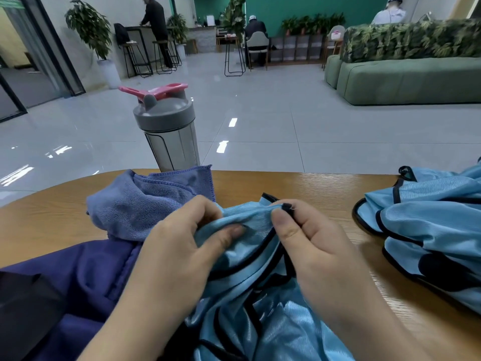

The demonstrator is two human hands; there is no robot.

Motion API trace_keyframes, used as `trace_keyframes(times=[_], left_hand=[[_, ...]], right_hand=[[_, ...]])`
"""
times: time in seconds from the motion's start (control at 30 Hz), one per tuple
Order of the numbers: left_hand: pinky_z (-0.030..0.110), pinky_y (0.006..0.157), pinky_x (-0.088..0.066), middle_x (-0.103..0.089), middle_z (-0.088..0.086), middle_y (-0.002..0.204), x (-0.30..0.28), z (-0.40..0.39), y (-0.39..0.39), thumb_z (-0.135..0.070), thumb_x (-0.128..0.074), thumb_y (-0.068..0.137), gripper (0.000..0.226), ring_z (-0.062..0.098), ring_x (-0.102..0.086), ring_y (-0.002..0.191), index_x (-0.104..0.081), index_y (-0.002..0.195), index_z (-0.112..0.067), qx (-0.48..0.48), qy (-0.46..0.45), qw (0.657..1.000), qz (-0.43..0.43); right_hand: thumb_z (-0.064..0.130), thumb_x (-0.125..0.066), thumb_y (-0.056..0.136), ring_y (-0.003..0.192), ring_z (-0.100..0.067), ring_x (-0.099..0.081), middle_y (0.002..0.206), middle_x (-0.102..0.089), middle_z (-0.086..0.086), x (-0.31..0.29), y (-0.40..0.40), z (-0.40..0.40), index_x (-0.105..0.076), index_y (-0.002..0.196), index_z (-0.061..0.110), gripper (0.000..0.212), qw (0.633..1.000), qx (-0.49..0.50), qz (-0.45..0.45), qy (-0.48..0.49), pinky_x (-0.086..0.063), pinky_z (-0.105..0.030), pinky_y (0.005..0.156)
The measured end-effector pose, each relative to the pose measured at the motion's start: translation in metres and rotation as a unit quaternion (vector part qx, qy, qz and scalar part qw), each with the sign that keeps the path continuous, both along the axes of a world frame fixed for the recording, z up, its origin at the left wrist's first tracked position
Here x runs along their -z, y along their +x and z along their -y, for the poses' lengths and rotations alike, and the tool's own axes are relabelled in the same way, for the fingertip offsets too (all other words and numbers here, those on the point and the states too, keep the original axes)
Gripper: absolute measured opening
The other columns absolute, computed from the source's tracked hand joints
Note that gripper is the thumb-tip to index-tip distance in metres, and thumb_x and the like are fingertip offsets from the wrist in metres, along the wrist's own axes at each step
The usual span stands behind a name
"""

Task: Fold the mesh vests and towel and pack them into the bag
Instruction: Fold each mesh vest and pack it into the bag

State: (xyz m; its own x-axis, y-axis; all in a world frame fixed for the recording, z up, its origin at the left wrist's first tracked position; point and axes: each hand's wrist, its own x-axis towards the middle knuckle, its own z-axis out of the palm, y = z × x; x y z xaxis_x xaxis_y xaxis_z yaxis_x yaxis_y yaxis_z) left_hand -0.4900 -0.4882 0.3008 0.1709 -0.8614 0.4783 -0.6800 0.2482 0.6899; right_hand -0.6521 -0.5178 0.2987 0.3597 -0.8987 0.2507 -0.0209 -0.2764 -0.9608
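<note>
A light blue mesh vest with black trim lies bunched on the wooden table in front of me. My left hand pinches its upper edge between thumb and fingers. My right hand pinches the same edge at the black trim, a little to the right. A second light blue vest lies crumpled at the table's right side. A blue-purple towel sits rumpled behind my left hand. The dark purple bag lies at the lower left, partly under my left arm.
A grey shaker bottle with a pink lid loop stands at the far edge of the wooden table, just behind the towel. Beyond are a tiled floor, a green sofa, bar stools and several people far off.
</note>
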Motion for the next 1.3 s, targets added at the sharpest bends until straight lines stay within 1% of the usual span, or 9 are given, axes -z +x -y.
trace_keyframes(times=[0.1, 0.27, 0.5, 0.63, 0.8, 0.93, 1.07, 1.17, 1.3], left_hand=[[0.007, 0.062, -0.035, -0.056, -0.011, 0.071, 0.006, 0.005, 0.011, -0.064, -0.055, 0.072, 0.037, -0.002, -0.05, 0.068, -0.056, 0.074, -0.027, 0.004, -0.012, 1.0, -0.012], [0.003, 0.088, -0.032, -0.059, -0.017, 0.109, 0.007, 0.004, 0.008, -0.066, -0.043, 0.085, 0.044, -0.007, -0.05, 0.115, -0.058, 0.077, -0.026, 0.07, -0.041, 0.997, -0.005], [0.02, 0.065, -0.04, -0.058, -0.007, 0.066, 0.008, 0.003, 0.011, -0.056, -0.041, 0.092, 0.052, 0.008, -0.052, 0.067, -0.061, 0.068, -0.014, 0.033, -0.084, 0.99, 0.111], [0.01, 0.052, -0.034, -0.054, -0.011, 0.063, -0.002, -0.006, 0.006, -0.06, -0.045, 0.084, 0.041, 0.002, -0.047, 0.057, -0.055, 0.067, -0.024, 0.019, -0.053, 0.998, 0.018], [0.009, 0.049, -0.033, -0.053, -0.015, 0.054, -0.034, -0.018, -0.006, -0.054, -0.058, 0.084, 0.032, 0.0, -0.045, 0.052, -0.056, 0.068, -0.026, 0.042, -0.004, 0.994, -0.098], [0.015, 0.06, -0.038, -0.059, -0.016, 0.075, -0.073, -0.029, -0.004, -0.031, -0.061, 0.087, 0.018, 0.005, -0.053, 0.069, -0.057, 0.07, -0.026, 0.133, 0.067, 0.987, 0.059], [0.017, 0.062, -0.036, -0.055, -0.023, 0.082, -0.109, -0.042, 0.0, -0.035, -0.068, 0.084, 0.025, 0.004, -0.05, 0.072, -0.05, 0.068, -0.036, 0.214, 0.096, 0.947, 0.219], [0.015, 0.059, -0.033, -0.053, -0.027, 0.075, -0.136, -0.059, -0.005, -0.037, -0.063, 0.08, 0.022, -0.001, -0.047, 0.067, -0.046, 0.067, -0.044, 0.243, 0.078, 0.932, 0.258], [0.019, 0.064, -0.031, -0.049, -0.013, 0.07, -0.178, -0.075, -0.009, -0.012, -0.06, 0.088, 0.02, 0.002, -0.05, 0.072, -0.053, 0.074, -0.026, 0.171, -0.005, 0.936, 0.306]], right_hand=[[0.054, -0.043, 0.091, 0.087, -0.03, -0.064, 0.089, -0.068, -0.01, 0.002, -0.002, 0.002, -0.064, 0.089, 0.02, 0.039, 0.999, 0.016, 0.019, 0.03, -0.05, -0.054, 0.083], [0.039, -0.045, 0.095, 0.092, -0.022, -0.066, 0.092, -0.07, -0.002, 0.003, -0.005, 0.005, -0.067, 0.089, 0.024, 0.027, 0.998, 0.021, 0.034, 0.04, -0.051, -0.051, 0.087], [0.046, -0.046, 0.091, 0.093, -0.036, -0.063, 0.095, -0.067, -0.017, -0.003, -0.007, 0.001, -0.065, 0.093, 0.012, 0.039, 0.998, -0.027, 0.021, 0.048, -0.049, -0.056, 0.086], [0.044, -0.042, 0.09, 0.091, -0.029, -0.062, 0.094, -0.067, -0.014, -0.015, -0.012, -0.002, -0.065, 0.095, 0.011, 0.041, 0.999, -0.004, -0.019, 0.029, -0.049, -0.047, 0.084], [0.016, -0.047, 0.098, 0.076, -0.005, -0.061, 0.084, -0.067, 0.014, -0.035, -0.012, -0.011, -0.06, 0.101, 0.033, 0.022, 0.998, 0.018, -0.056, 0.026, -0.051, -0.024, 0.071], [0.015, -0.046, 0.078, 0.08, -0.016, -0.064, 0.092, -0.067, 0.011, -0.054, -0.026, -0.039, -0.059, 0.103, 0.037, 0.036, 0.99, 0.006, -0.137, 0.024, -0.055, -0.032, 0.074], [0.0, -0.043, 0.081, 0.066, -0.008, -0.051, 0.076, -0.059, 0.007, -0.085, -0.031, -0.062, -0.058, 0.08, 0.029, 0.033, 0.972, 0.031, -0.231, -0.021, -0.044, -0.02, 0.06], [-0.003, -0.033, 0.08, 0.069, -0.013, -0.042, 0.073, -0.047, 0.004, -0.117, -0.029, -0.075, -0.043, 0.069, 0.021, 0.028, 0.955, 0.058, -0.287, -0.052, -0.036, -0.027, 0.06], [0.005, -0.036, 0.089, 0.071, -0.015, -0.04, 0.074, -0.044, 0.003, -0.169, -0.026, -0.099, -0.039, 0.071, 0.02, 0.023, 0.947, 0.065, -0.3, -0.091, -0.032, -0.03, 0.062]])
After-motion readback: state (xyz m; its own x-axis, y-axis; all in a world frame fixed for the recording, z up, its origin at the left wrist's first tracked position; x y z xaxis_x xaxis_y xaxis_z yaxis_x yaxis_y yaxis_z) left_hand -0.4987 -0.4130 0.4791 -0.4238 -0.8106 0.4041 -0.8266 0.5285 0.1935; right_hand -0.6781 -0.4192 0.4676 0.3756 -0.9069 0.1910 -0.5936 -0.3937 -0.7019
